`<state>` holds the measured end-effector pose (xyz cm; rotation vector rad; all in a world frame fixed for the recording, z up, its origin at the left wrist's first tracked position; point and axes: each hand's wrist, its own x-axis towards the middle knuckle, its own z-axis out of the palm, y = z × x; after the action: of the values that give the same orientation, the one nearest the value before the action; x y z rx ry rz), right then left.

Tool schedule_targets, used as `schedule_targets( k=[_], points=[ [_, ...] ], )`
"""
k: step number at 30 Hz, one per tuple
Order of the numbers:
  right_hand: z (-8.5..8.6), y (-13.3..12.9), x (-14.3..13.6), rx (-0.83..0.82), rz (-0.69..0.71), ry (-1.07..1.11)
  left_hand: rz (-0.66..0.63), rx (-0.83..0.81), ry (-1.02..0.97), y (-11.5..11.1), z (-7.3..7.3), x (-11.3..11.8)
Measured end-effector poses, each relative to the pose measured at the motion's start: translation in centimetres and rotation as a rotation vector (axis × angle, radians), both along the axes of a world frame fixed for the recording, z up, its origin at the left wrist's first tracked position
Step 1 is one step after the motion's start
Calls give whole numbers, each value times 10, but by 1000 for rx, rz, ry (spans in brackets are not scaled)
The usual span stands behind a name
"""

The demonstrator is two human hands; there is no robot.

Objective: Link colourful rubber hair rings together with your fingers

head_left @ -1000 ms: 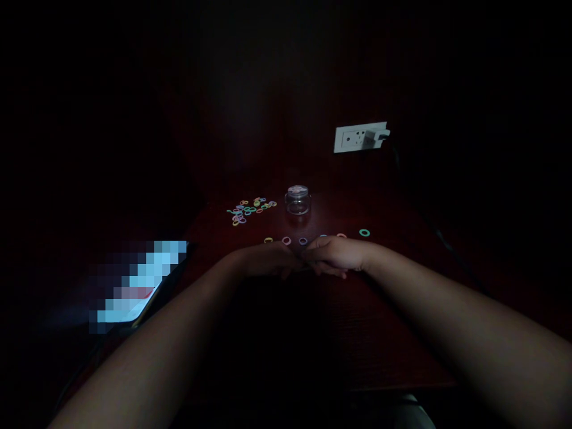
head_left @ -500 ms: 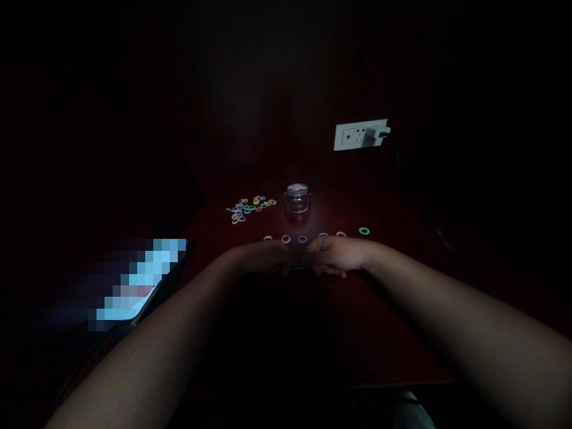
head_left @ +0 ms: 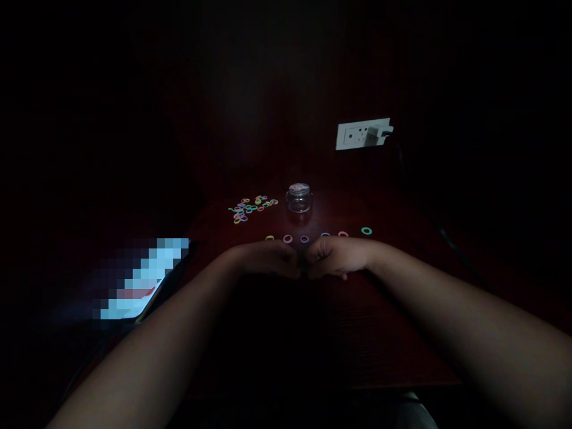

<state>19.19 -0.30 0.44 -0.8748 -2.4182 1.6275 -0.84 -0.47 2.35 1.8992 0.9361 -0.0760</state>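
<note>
My left hand (head_left: 272, 258) and my right hand (head_left: 333, 257) are close together over the dark red table, fingers curled in. Anything between their fingertips is too dark and small to make out. Just beyond them lies a row of small bands: a yellow one (head_left: 270, 238), a pink one (head_left: 288, 239), a purple one (head_left: 304, 239), a blue one (head_left: 325, 235), a coral one (head_left: 343, 234) and a green one (head_left: 366, 230). The blue and coral bands are partly hidden by my right hand. Behind the row stands a lidded clear jar (head_left: 299, 199).
A loose pile of coloured bands (head_left: 250, 208) lies left of the jar. A lit phone (head_left: 147, 280), its screen pixelated, is at the left. On the back wall is a white socket panel (head_left: 353, 136) with a plug, and a cable runs down at the right.
The fingers of both hands have curled in more, and a small gap shows between the hands. The whole view has shifted slightly; the bands and jar lie as before.
</note>
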Motion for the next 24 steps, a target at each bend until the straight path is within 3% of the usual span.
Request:
schedule_targets(
  k=[7, 14, 24],
  points=[
    [-1, -1, 1, -72, -35, 91, 39, 4, -54, 3, -3, -2],
    [-2, -1, 2, -187, -82, 194, 108, -117, -138, 4, -5, -5],
    [-9, 1, 0, -224, -232, 252, 120, -134, -129, 5, -9, -6]
  ],
)
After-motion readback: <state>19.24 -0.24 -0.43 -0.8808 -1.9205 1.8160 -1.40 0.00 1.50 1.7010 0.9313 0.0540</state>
